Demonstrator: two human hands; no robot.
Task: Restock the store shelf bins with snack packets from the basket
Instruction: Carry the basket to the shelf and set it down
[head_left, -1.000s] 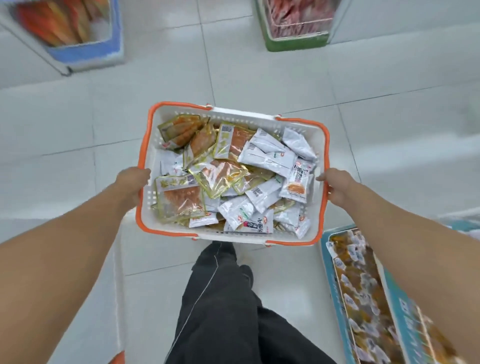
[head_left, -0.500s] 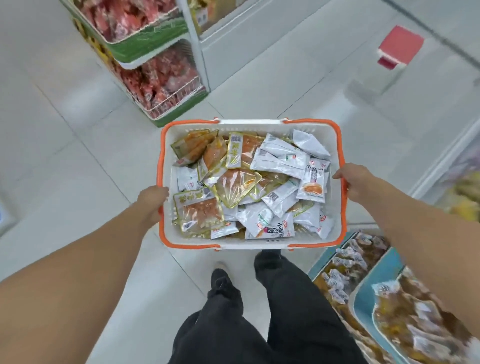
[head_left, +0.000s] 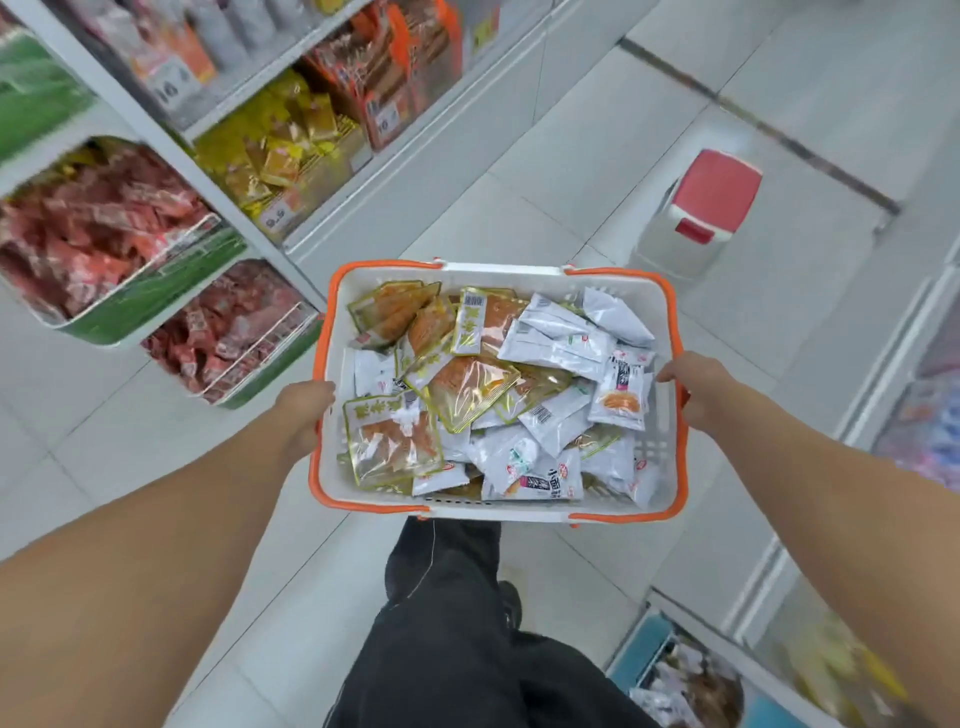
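Gripping the white, orange-rimmed plastic basket (head_left: 662, 312) of foil snack packets (head_left: 493, 384) with left hand (head_left: 304, 410) and right hand (head_left: 698, 387) clenched on its rims, the person now faces the stocked shelf bins (head_left: 156, 291), so restocking looks about to start.

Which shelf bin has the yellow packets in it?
The upper bin, just right of the white upright and beside the orange packs. The green-fronted bins to its left hold red packets instead.

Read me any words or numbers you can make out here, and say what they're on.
"小面筋": white snack packet at the near edge of the orange-rimmed white plastic basket.
"9.9", roughly: price tag on the yellow-packet shelf.
Other tags, barcodes and the yellow-bordered clear packets' print: too blurred.
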